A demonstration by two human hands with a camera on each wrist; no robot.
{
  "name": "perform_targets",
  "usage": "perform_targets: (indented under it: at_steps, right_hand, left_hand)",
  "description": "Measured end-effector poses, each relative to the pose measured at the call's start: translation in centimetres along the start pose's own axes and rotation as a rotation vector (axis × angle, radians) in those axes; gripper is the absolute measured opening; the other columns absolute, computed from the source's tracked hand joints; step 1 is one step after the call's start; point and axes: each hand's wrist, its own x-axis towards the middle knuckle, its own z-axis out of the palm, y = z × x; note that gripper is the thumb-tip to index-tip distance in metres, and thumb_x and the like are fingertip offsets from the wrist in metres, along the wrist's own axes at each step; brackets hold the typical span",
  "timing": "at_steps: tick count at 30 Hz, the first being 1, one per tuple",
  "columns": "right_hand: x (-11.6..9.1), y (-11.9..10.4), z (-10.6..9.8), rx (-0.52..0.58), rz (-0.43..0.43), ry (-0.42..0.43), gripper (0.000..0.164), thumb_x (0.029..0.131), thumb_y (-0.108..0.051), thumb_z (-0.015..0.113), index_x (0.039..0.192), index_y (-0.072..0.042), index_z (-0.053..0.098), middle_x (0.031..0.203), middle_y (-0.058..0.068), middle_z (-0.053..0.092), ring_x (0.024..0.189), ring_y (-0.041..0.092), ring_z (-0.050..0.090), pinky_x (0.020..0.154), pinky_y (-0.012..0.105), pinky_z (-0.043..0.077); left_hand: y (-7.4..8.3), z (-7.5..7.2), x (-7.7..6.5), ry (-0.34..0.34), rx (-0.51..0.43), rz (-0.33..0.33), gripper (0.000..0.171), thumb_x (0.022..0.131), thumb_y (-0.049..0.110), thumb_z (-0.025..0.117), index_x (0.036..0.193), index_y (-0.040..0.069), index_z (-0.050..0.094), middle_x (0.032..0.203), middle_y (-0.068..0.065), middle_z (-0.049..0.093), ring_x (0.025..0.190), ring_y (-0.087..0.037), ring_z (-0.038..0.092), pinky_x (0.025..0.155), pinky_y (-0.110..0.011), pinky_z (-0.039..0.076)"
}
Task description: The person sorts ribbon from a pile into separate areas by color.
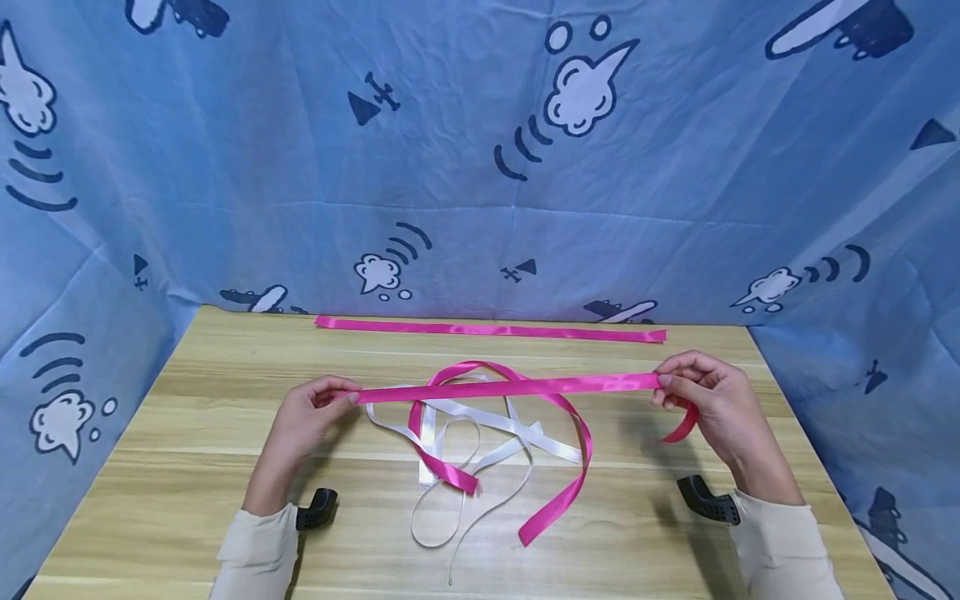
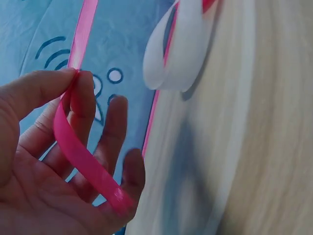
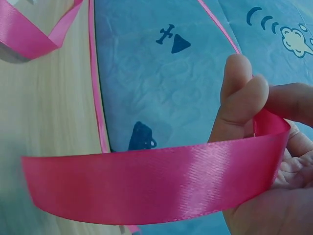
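A pink satin ribbon [image 1: 510,387] is stretched nearly level between both hands, above the table. My left hand [image 1: 309,412] pinches one end between thumb and index finger; in the left wrist view a short tail [image 2: 85,156] curls down across the palm. My right hand [image 1: 716,408] pinches the other side, and a loose tail [image 3: 156,183] hangs from it in a curve. Below the taut ribbon lies a loose pile: another pink ribbon [image 1: 581,450] in an arc, white ribbons [image 1: 487,418] and a thin pale cord [image 1: 430,546].
One more pink ribbon [image 1: 487,331] lies straight along the back edge of the wooden table [image 1: 187,467]. Blue printed cloth [image 1: 450,167] hangs behind the table and at both sides. Black wrist-worn pieces [image 1: 318,508] sit by the cuffs.
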Motion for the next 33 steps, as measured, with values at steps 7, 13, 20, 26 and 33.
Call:
perform_targets:
  at_steps: [7,13,20,26,33]
  right_hand:
    - [0.1,0.1,-0.5,0.016,-0.011,-0.011,0.015,0.101,0.007,0.061,0.102,-0.003,0.072,0.085,0.005,0.079,0.071,0.013,0.075,0.065,0.023,0.061]
    - [0.1,0.1,-1.0,0.035,-0.033,-0.008,0.016,0.101,0.009,0.06,0.102,-0.002,0.072,0.085,0.006,0.079,0.073,0.013,0.075,0.066,0.022,0.061]
    - [0.1,0.1,-1.6,0.051,-0.039,0.006,0.015,0.1,0.009,0.061,0.103,-0.001,0.072,0.085,0.007,0.079,0.073,0.013,0.076,0.068,0.021,0.061]
    - [0.0,0.2,-1.9,0.068,-0.042,0.009,0.015,0.101,0.009,0.06,0.104,0.0,0.072,0.085,0.007,0.079,0.073,0.014,0.076,0.067,0.022,0.061]
    - [0.1,0.5,-2.4,0.068,-0.033,0.016,0.017,0.101,0.008,0.059,0.102,-0.002,0.073,0.085,0.005,0.08,0.073,0.013,0.076,0.068,0.022,0.062]
  left_hand:
    - [0.2,-1.6,-0.5,0.03,-0.073,-0.041,0.034,0.099,0.023,0.075,0.122,-0.002,0.071,0.093,0.016,0.069,0.086,-0.002,0.058,0.075,-0.021,0.049]
    - [0.1,-2.9,-1.0,0.101,-0.114,-0.023,0.021,0.099,0.022,0.075,0.113,0.007,0.076,0.09,0.02,0.068,0.085,-0.001,0.057,0.074,-0.022,0.049]
    - [0.0,-4.4,-1.3,0.164,-0.122,-0.021,0.016,0.098,0.025,0.077,0.109,0.014,0.077,0.092,0.023,0.069,0.087,-0.001,0.06,0.076,-0.019,0.052]
    - [-0.2,-5.5,-1.3,0.204,-0.127,-0.041,0.008,0.098,0.023,0.076,0.105,0.022,0.079,0.087,0.022,0.065,0.082,-0.005,0.052,0.07,-0.021,0.047]
    - [-0.2,-6.6,-1.2,0.236,-0.2,-0.096,0.008,0.098,0.021,0.076,0.099,0.028,0.078,0.084,0.02,0.067,0.082,-0.001,0.058,0.074,-0.016,0.052]
